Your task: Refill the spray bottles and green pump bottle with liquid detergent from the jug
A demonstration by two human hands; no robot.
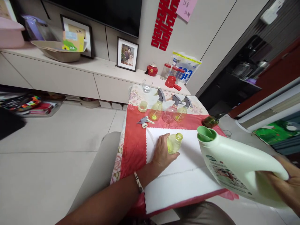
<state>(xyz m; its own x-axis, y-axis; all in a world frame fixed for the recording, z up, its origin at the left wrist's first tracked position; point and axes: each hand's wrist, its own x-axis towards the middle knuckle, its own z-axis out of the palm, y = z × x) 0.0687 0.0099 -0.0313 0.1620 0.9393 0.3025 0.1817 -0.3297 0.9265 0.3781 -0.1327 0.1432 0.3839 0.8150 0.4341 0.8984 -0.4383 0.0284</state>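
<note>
My left hand (162,153) is wrapped round a small yellow-green bottle (174,142) with no top, standing on a white cloth (185,175). My right hand (287,187) grips the handle of a large pale green jug (234,165), tilted so its open green spout (206,133) points left towards the small bottle, a short way to its right. A detached grey spray head (144,121) with its tube lies on the red cloth just behind my left hand.
Three spray bottles (172,109) with grey triggers, a small yellow cup (142,106), a glass (147,86) and a dark green bottle (210,121) stand on the small red-covered table (133,147). A low cabinet (70,78) with jars and framed photos runs behind. Tiled floor lies to the left.
</note>
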